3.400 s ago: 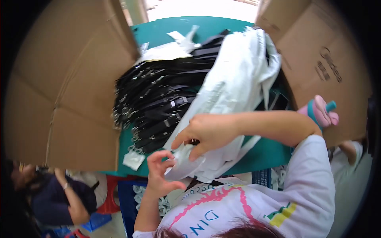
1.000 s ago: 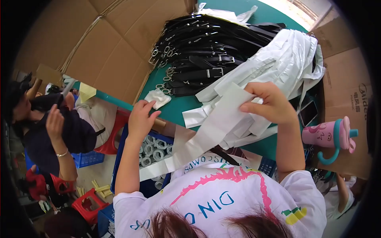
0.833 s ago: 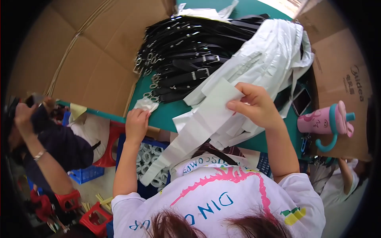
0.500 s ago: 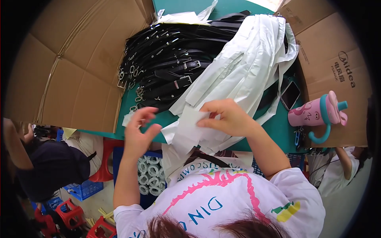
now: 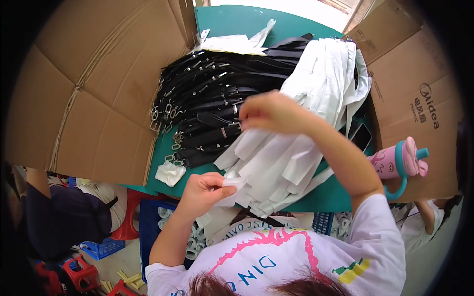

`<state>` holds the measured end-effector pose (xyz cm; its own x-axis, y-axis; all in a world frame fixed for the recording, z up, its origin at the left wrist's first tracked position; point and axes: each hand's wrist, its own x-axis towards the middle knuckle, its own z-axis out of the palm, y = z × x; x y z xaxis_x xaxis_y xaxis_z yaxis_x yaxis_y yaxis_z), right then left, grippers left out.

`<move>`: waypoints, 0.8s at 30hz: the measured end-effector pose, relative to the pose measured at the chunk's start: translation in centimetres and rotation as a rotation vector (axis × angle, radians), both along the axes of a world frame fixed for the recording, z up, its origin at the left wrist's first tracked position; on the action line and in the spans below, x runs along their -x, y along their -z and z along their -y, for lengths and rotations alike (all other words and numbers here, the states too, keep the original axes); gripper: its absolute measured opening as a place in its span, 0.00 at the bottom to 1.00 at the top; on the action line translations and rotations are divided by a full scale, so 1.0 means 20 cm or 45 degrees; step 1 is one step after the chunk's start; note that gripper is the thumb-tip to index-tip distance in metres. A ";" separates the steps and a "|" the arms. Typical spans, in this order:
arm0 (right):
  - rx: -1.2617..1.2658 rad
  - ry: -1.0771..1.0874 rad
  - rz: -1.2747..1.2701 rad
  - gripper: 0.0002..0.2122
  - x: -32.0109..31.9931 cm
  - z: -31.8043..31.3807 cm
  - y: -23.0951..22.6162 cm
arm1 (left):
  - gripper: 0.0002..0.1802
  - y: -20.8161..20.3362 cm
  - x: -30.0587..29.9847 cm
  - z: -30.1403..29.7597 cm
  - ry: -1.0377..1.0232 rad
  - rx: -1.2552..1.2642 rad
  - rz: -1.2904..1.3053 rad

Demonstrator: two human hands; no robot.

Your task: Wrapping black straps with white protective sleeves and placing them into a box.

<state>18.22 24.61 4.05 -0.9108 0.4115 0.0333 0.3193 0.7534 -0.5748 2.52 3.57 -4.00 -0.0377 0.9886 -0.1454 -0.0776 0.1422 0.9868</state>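
Observation:
My left hand pinches the near end of a white, papery sleeve between thumb and fingers, at the front edge of the table. My right hand is over the black belts, beside their metal buckles. Motion blurs its fingers, so whether it grips a belt does not show. Many long white sleeves lie in a loose bundle, fanned toward me, to the right of the belts. The belts form a thick pile with silver rings and clasps at the left ends.
Cardboard walls stand at the left and right of the green table. A crumpled white wad lies front left. At right are a phone and a pink cup. A blue crate with coiled white rolls sits below. Other people are at both sides.
My right hand has left the sleeve ends and moved up and left over the belts. My left hand has come down and right, its fingers closing on a white sleeve. The view has shifted slightly.

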 end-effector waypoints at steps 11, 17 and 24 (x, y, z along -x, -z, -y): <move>-0.878 -0.066 0.087 0.07 0.85 -0.69 0.25 | 0.06 0.01 0.19 -0.05 -0.085 0.024 0.089; -0.897 -0.288 0.259 0.12 0.98 -0.68 0.18 | 0.06 -0.04 0.30 -0.08 -0.123 -0.024 0.233; -0.228 -0.127 0.049 0.14 0.56 -0.36 -0.14 | 0.06 -0.03 0.30 -0.09 -0.050 0.026 0.171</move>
<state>6.95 31.87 6.87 -0.9488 0.3099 0.0619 0.2574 0.8714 -0.4175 -3.49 5.40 -3.41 -0.0548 0.9836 -0.1717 -0.2142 0.1564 0.9642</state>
